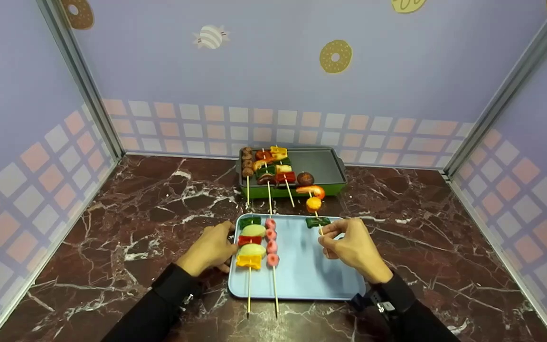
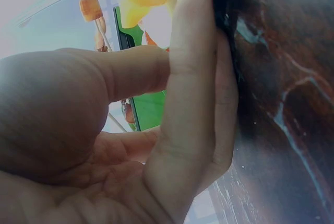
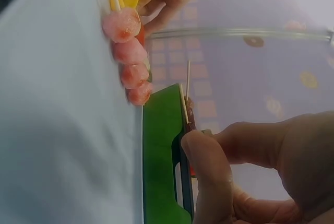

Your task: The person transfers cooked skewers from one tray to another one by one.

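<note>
My right hand (image 1: 353, 244) pinches the lower stick of a skewer (image 1: 314, 204) bearing a brown round piece, a shrimp, an orange-yellow round piece and a green pepper piece. It is raised above the right half of the light blue tray (image 1: 302, 275), its far end reaching toward the grill. At the tray's left rim, my left hand (image 1: 212, 249) grips the edge with curled fingers (image 2: 190, 67). On the tray's left side lie a vegetable skewer (image 1: 251, 240) and a pink ball skewer (image 1: 272, 247), their sticks overhanging the near rim. The right wrist view mostly hides the held skewer.
Behind the tray stands a green grill (image 1: 318, 189) with a dark top plate (image 1: 318, 164). A brown meatball skewer (image 1: 247, 161) and two mixed skewers (image 1: 266, 171) lie on its left part, sticks pointing toward me. Patterned walls (image 1: 273, 71) enclose the marbled tabletop (image 1: 159, 204).
</note>
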`<state>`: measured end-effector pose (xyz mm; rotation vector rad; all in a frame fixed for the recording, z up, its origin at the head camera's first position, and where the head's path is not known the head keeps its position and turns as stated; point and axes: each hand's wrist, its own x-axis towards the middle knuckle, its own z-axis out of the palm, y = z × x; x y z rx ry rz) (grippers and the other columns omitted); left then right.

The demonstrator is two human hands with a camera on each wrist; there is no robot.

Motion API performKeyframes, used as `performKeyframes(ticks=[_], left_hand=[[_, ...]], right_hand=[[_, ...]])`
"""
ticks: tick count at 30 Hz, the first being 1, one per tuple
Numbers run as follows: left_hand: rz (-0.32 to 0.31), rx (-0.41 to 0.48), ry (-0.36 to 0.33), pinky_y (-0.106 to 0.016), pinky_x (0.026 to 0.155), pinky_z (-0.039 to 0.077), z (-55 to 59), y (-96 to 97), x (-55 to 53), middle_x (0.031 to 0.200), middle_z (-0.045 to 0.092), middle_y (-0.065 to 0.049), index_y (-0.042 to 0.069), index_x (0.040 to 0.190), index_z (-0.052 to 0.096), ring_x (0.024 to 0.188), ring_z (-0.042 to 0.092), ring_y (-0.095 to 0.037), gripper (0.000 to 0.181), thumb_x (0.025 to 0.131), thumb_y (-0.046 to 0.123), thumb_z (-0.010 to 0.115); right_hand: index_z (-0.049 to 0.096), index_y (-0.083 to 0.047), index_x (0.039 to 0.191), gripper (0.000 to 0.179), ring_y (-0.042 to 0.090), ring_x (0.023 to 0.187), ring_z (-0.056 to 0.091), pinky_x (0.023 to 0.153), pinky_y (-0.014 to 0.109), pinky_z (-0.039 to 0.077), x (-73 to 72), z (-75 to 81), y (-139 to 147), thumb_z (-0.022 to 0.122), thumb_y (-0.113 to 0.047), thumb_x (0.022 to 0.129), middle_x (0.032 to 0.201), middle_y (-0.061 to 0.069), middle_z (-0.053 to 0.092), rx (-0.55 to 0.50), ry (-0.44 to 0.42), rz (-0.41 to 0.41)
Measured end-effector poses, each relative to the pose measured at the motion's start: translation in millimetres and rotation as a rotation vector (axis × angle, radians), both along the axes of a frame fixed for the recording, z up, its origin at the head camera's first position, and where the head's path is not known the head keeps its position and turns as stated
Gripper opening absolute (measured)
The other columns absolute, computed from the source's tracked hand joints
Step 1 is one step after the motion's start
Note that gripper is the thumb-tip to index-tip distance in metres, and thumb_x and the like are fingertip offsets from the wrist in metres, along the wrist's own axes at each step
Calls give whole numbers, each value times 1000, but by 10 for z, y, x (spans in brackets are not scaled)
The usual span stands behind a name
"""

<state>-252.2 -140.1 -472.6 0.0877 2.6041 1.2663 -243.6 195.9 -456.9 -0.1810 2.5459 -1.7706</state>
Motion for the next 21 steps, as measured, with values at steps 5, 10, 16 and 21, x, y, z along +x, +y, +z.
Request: performKeyframes(ticks=[5, 10, 16, 21], left_hand=[[6, 12, -3, -38, 43, 64, -3, -1, -4, 84, 63, -17, -1, 138, 54, 50, 69, -27, 46, 93, -1, 66], [3, -2, -4, -38, 43, 64, 0, -5, -7, 83, 63, -16, 0, 138, 54, 49, 69, -27, 46, 94, 0, 66], [1, -13, -13, -38, 44, 64, 8, -3, -9, 84, 62, -16, 0, 140, 52, 50, 69, -27, 46, 95, 0, 66], [5, -3, -33, -38, 45, 64, 11, 0, -8, 85, 63, -16, -1, 143, 50, 52, 70, -28, 50, 96, 0, 66]], right_hand=[[74, 2, 94, 10, 28, 59, 72, 57, 39, 68, 54, -10, 18, 79, 0, 86, 82, 15, 70, 28, 0, 6], [74, 1, 94, 10, 28, 60, 72, 58, 39, 69, 105, -17, 37, 79, -1, 86, 83, 15, 70, 39, -17, 3], [75, -1, 94, 10, 27, 60, 72, 58, 37, 68, 168, -19, 69, 80, -4, 87, 85, 13, 71, 70, -27, -1], [75, 0, 96, 12, 26, 60, 72, 57, 36, 68, 220, -26, 90, 81, -6, 87, 85, 12, 72, 84, -30, 4]])
